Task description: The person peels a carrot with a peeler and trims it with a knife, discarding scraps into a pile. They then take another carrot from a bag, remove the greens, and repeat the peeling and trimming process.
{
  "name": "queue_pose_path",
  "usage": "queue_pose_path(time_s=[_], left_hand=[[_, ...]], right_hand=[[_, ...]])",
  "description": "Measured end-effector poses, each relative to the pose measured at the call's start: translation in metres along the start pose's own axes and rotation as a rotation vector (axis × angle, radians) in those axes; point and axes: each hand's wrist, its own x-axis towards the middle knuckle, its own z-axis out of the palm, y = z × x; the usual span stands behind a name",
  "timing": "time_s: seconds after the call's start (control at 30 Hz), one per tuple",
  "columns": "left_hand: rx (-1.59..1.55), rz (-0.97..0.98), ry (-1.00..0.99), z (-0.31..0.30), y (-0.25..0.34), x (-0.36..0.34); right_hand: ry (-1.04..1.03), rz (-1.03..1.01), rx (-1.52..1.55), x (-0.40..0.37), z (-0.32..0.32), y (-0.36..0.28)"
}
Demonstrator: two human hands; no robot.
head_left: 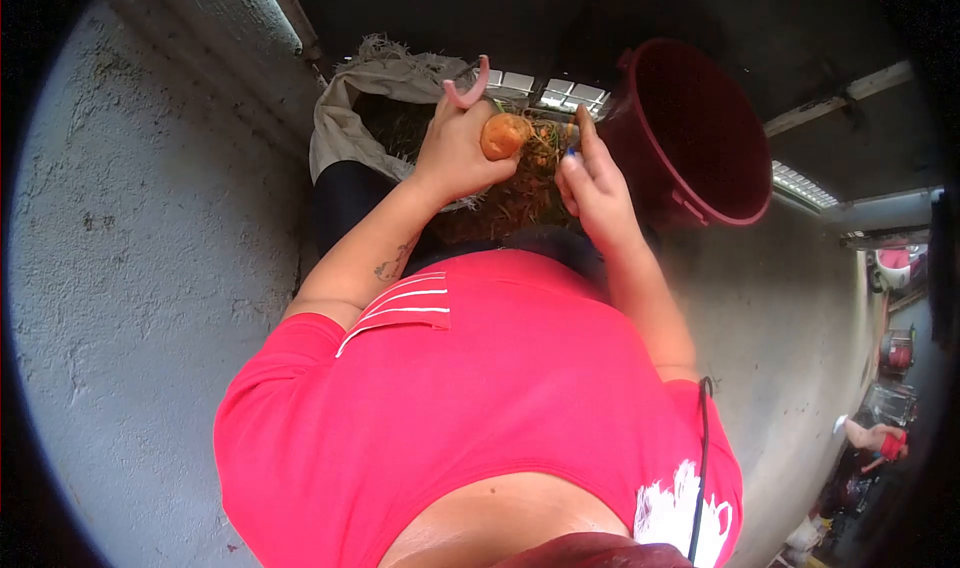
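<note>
My left hand (460,153) is closed around a carrot (505,137), whose thick orange end points up toward me. A curved pink strip (467,86) stands out above the knuckles of that hand. Close by on the right, my right hand (603,188) has its thumb pressed in and its index finger stretched forward. A small blue bit (570,152) shows at its thumb tip; I cannot tell what the hand grips. Green and orange plant scraps (545,148) lie between and below the hands. Behind my left hand, a whitish woven sack (335,123) gapes around brownish-green plant matter.
A large dark red bucket (700,133) stands tilted in view just right of my right hand. The rough grey wall (150,268) rises on my left. Bare floor (770,318) stretches to the right, where another person (885,441) and assorted items show far off.
</note>
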Motion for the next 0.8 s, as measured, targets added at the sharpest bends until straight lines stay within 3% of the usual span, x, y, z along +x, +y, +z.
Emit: queue_pose_path(time_s=[0.07,0.13,0.2,0.33,0.6,0.73,0.8], left_hand=[[0.162,0.070,0.037,-0.007,0.008,-0.001],[0.236,0.119,0.063,-0.008,0.014,-0.001],[0.289,0.173,0.097,-0.006,0.018,-0.001],[0.326,0.242,0.154,-0.004,0.028,-0.004],[0.384,0.317,0.217,-0.005,0.037,-0.007],[0.382,0.361,0.276,0.002,0.035,-0.005],[0.379,0.359,0.272,0.002,0.035,-0.006]], right_hand=[[-0.051,-0.245,-0.343,-0.002,0.000,-0.005],[-0.097,-0.315,-0.464,-0.005,0.002,-0.005],[-0.146,-0.208,-0.363,-0.006,0.009,-0.001],[-0.129,-0.235,-0.349,-0.004,0.012,0.001],[-0.118,-0.048,0.042,-0.006,0.018,0.023],[-0.219,0.177,0.403,-0.008,0.010,0.014],[-0.137,0.158,0.429,-0.008,0.019,0.015]])
